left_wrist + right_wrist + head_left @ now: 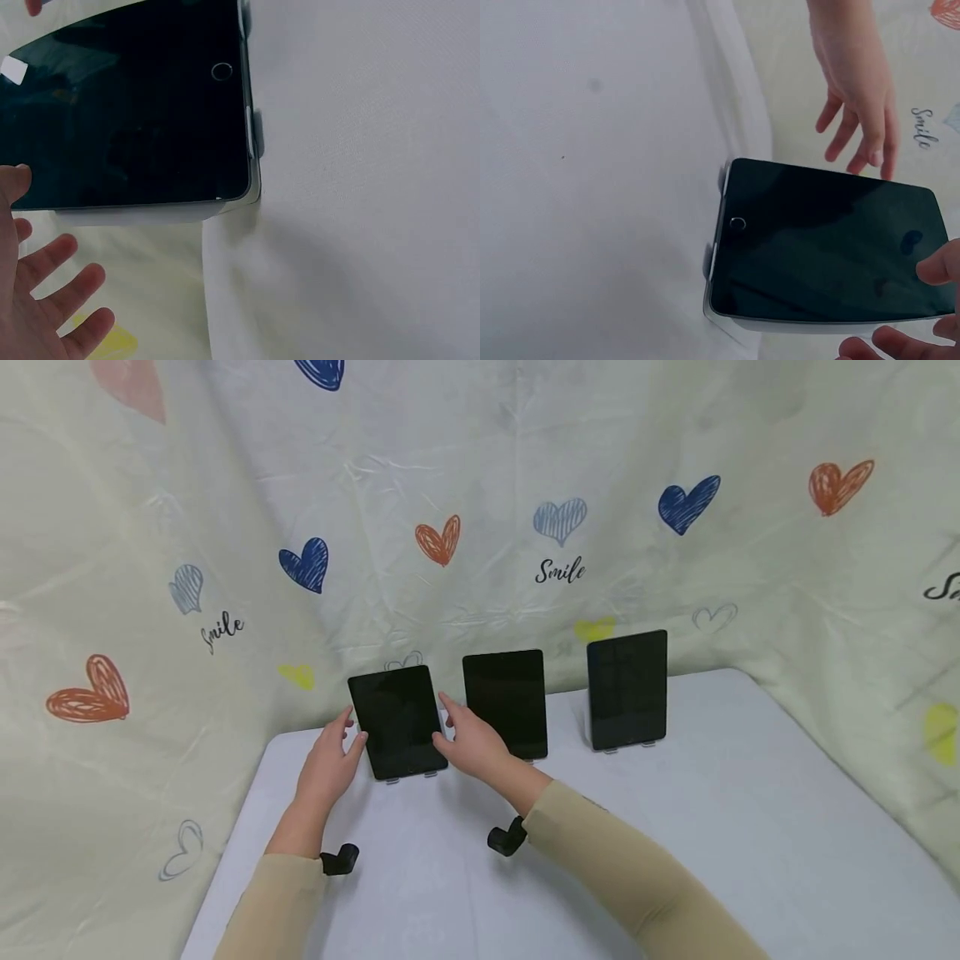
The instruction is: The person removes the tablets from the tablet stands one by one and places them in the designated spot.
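The leftmost black tablet (397, 722), with a round home button near its lower edge, leans back on a stand (252, 131) whose small lips hold its bottom edge. My left hand (330, 764) is at the tablet's left side, fingers spread and thumb apart. On the opposite side, my right hand (476, 743) has its fingers extended toward the right edge. In the left wrist view, the left thumb (13, 182) overlaps the tablet's edge. The right thumb (939, 264) overlaps the screen in the right wrist view, with the other fingers beyond the edge.
A second tablet (506, 703) stands just right of my right hand, partly behind it. Farther right is a third tablet (628, 690), also propped up. All are on a white-covered table (720, 827), backed by a pale curtain (480, 460) printed with hearts.
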Tool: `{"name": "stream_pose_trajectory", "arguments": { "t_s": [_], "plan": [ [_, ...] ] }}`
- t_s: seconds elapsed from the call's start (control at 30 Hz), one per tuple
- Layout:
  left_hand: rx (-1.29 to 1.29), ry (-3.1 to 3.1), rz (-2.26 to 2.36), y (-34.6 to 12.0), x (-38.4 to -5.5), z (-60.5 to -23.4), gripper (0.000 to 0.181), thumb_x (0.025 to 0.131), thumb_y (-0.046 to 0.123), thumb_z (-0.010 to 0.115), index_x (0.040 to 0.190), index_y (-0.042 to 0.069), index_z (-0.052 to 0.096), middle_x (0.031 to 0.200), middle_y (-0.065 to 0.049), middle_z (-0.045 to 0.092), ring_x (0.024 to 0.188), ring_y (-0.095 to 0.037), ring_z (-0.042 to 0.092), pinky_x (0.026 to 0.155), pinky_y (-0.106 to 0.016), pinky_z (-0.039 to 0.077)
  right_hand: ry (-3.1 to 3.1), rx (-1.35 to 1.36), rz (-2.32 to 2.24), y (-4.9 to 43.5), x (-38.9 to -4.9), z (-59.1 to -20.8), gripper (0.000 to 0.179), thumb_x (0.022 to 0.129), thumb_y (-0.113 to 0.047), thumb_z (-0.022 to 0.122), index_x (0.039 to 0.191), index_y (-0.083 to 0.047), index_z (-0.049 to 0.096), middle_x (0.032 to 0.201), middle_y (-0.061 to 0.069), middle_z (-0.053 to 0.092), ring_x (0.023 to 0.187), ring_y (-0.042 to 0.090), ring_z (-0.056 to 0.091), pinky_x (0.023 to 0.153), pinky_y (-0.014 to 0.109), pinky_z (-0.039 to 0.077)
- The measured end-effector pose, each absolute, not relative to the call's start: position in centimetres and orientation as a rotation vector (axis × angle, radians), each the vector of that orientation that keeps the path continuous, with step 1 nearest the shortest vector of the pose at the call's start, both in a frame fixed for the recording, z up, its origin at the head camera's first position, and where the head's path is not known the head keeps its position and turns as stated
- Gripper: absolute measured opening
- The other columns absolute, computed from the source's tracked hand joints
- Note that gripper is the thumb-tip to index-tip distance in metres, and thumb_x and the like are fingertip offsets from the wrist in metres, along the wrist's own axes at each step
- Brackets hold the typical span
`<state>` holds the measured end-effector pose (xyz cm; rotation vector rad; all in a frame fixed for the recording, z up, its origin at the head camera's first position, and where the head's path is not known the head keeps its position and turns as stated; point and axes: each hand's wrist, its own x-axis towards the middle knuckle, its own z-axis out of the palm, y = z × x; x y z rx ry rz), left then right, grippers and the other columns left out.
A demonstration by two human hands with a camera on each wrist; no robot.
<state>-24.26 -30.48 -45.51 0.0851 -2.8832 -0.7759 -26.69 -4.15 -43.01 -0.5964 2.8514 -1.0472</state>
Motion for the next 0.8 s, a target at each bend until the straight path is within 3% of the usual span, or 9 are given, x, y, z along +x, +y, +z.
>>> {"name": "stream_pose_trajectory", "arguments": {
  "t_s": [0.13,0.33,0.57,0.8],
  "plan": [
    [0.088,-2.879,-0.787,-30.6,-24.5,-45.5,0.068,0.104,0.044,0.044,0.159,0.014,0.018,0.145,-0.014,0.044,0.132,-0.036,0.044,0.104,-0.057,0.038,2.851,-0.572,-1.052,-4.6,-27.1,-43.1,0.072,0.098,-0.034,0.059,0.159,-0.022,0.022,0.117,0.003,0.059,0.061,0.016,0.051,0.056,0.029,0.045],
    [0.118,-2.898,-0.815,-30.8,-24.7,-45.5,0.065,0.105,0.041,0.044,0.160,0.016,0.018,0.146,-0.015,0.044,0.132,-0.037,0.044,0.104,-0.057,0.038,2.899,-0.596,-0.930,-5.2,-27.8,-43.3,0.075,0.098,-0.035,0.058,0.160,-0.022,0.019,0.128,0.006,0.057,0.077,0.014,0.057,0.065,0.029,0.048],
    [0.101,-2.873,-0.835,-30.8,-25.3,-45.4,0.065,0.105,0.040,0.043,0.159,0.013,0.020,0.145,-0.016,0.045,0.132,-0.037,0.044,0.104,-0.057,0.037,2.912,-0.553,-0.936,-5.7,-28.6,-42.9,0.075,0.098,-0.035,0.058,0.160,-0.020,0.018,0.144,0.013,0.046,0.061,0.017,0.053,0.059,0.032,0.046],
    [0.109,-2.884,-0.856,-30.6,-25.1,-46.0,0.065,0.105,0.042,0.043,0.158,0.011,0.021,0.147,-0.016,0.044,0.133,-0.036,0.043,0.106,-0.057,0.036,2.877,-0.517,-0.973,-6.4,-28.4,-43.7,0.075,0.099,-0.033,0.059,0.160,-0.019,0.018,0.143,0.013,0.044,0.058,0.015,0.051,0.056,0.029,0.045]
  ]
}}
